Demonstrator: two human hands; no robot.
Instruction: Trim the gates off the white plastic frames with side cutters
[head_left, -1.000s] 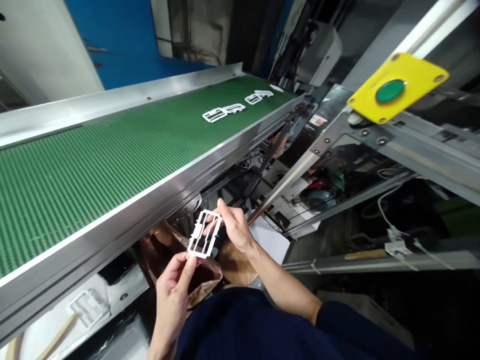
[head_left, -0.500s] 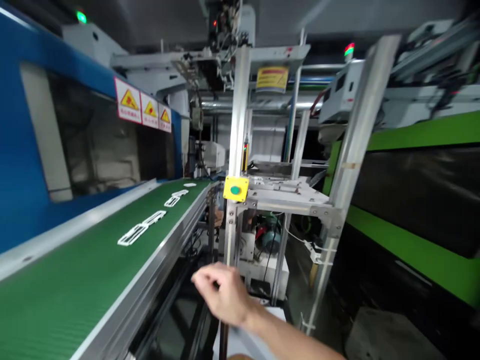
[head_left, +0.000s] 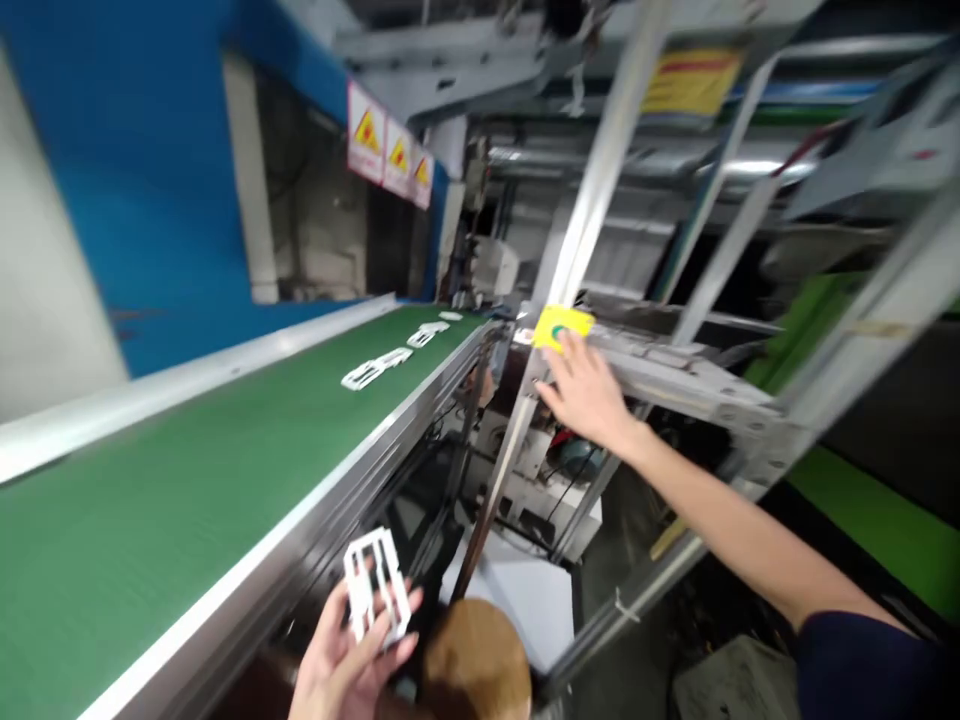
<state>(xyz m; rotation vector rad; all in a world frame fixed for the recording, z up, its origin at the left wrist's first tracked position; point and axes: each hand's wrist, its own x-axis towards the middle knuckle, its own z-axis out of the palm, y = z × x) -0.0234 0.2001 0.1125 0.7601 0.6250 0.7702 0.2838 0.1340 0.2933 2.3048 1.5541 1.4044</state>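
Note:
My left hand [head_left: 337,670] is low in the view, just beyond the belt's steel edge, and shut on a white plastic moulded frame [head_left: 360,590] with slotted openings. My right hand [head_left: 586,395] is stretched out with its fingers apart, holding nothing. Its fingertips reach the yellow control box [head_left: 562,327] with a green push button, which they partly cover. Several similar white frames [head_left: 366,375] lie on the green conveyor belt [head_left: 187,490] further along.
A steel side rail [head_left: 300,490] edges the belt, and aluminium frame posts [head_left: 611,130] rise behind the yellow box. A round brown object [head_left: 476,660] and a white sheet [head_left: 517,610] lie below. A blue machine with warning signs [head_left: 385,147] stands left.
My right hand has let go of the white frame and stretched out to the yellow box. The view has swung up and away from the belt. My left hand still holds the frame.

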